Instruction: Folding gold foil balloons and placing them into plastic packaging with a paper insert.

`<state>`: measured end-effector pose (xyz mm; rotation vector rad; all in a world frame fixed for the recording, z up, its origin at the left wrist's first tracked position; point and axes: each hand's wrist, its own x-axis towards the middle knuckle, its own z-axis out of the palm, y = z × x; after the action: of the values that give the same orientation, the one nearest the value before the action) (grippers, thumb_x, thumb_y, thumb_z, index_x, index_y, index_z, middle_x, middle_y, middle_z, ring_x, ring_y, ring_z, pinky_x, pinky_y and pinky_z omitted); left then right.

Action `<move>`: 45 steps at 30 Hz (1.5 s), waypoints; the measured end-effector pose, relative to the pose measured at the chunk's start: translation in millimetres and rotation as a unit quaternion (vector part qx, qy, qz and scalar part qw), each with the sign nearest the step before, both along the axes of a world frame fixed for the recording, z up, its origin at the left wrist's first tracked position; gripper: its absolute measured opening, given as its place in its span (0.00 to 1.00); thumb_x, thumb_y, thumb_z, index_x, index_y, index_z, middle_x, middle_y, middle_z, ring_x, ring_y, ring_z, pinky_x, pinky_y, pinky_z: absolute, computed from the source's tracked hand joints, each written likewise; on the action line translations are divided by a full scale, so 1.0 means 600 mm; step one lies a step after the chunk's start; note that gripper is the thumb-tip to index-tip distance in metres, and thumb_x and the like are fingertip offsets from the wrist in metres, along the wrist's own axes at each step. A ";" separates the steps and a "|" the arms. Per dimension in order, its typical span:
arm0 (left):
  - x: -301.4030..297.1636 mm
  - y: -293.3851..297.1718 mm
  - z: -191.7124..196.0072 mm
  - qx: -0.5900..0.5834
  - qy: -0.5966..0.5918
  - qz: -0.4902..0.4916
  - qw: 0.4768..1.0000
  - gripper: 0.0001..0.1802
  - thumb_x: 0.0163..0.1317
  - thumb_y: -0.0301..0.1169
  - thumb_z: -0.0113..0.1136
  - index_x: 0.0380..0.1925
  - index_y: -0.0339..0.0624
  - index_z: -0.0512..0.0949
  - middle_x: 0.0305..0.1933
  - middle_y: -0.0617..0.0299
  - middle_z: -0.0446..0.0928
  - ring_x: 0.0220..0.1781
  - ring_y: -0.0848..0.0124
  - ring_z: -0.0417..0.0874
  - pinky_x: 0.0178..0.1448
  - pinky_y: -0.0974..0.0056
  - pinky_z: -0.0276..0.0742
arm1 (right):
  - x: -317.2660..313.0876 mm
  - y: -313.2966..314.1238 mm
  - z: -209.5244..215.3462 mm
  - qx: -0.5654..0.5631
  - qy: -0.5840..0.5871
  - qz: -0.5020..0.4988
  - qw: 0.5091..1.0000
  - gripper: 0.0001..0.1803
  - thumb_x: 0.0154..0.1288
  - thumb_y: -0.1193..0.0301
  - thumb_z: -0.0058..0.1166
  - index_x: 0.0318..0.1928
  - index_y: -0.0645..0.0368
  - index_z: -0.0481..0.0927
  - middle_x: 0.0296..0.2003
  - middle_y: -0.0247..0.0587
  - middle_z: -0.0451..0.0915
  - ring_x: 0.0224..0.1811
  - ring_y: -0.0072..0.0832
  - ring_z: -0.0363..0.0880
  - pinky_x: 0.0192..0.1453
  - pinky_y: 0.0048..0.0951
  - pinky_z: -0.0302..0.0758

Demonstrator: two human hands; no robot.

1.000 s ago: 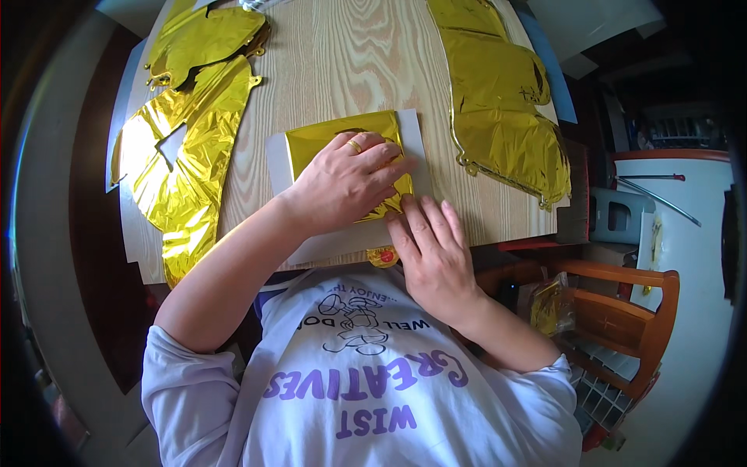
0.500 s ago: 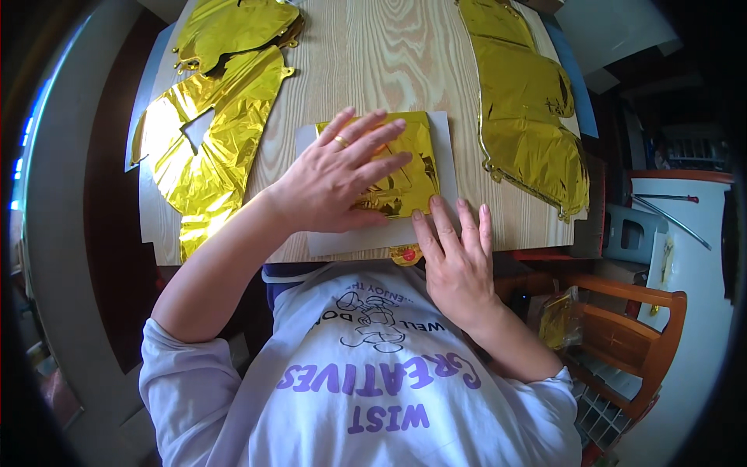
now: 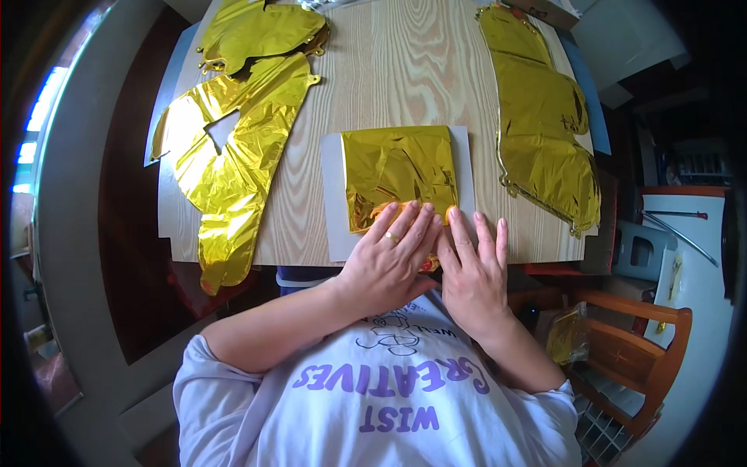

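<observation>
A folded gold foil balloon [image 3: 401, 159] lies on a pale grey card [image 3: 333, 202] at the near edge of the table. My left hand [image 3: 389, 253], with a ring on one finger, lies flat with its fingertips on the balloon's near edge. Beside it, my right hand [image 3: 475, 276] has its fingers stretched out, the tips at the near right corner of the balloon and card. Both hands are open and grip nothing. A small red and gold tab [image 3: 429, 265] peeks out between them; the rest of it is hidden.
Flat, uninflated gold foil balloons lie on the wooden table [image 3: 389, 70]: one with a cut-out [image 3: 241, 163] at left, another [image 3: 257, 35] beyond it, and one [image 3: 541, 117] at right. A wooden chair [image 3: 622, 350] holding a plastic-wrapped gold packet [image 3: 566, 336] stands at the right.
My left hand has slid toward me from the balloon's middle to its near edge, uncovering its upper part. My right hand stays by the near right corner. The whole view has shifted slightly.
</observation>
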<state>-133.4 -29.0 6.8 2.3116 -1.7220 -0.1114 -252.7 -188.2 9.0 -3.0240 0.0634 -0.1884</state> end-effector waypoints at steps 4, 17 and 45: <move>0.000 0.045 -0.010 -0.015 -0.036 0.040 0.998 0.47 0.58 0.57 0.64 0.69 0.36 0.70 0.77 0.47 0.62 0.79 0.50 0.61 0.82 0.45 0.52 | 0.001 0.005 0.004 0.005 0.005 -0.011 1.000 0.29 0.66 0.73 0.52 0.68 0.56 0.74 0.72 0.49 0.67 0.71 0.58 0.65 0.78 0.67 0.51; 0.037 0.102 0.058 -0.054 -0.053 0.116 0.990 0.26 0.61 0.45 0.66 0.51 0.37 0.80 0.62 0.50 0.74 0.70 0.49 0.71 0.77 0.42 0.58 | 0.004 0.004 0.006 0.005 -0.015 0.001 1.000 0.27 0.68 0.71 0.50 0.67 0.59 0.74 0.68 0.56 0.71 0.67 0.64 0.69 0.76 0.70 0.53; 0.096 0.042 0.008 0.004 0.067 -0.090 0.994 0.45 0.66 0.58 0.56 0.75 0.40 0.62 0.81 0.47 0.55 0.83 0.48 0.53 0.84 0.42 0.43 | 0.071 -0.001 -0.023 0.118 0.064 0.056 0.989 0.54 0.72 0.40 0.45 0.80 0.68 0.42 0.81 0.63 0.39 0.84 0.53 0.34 0.84 0.56 0.33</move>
<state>-75.7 -3.9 11.4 2.0986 -1.8601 -0.2998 -210.3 -189.0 -4.6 -2.7891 -0.0699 0.0231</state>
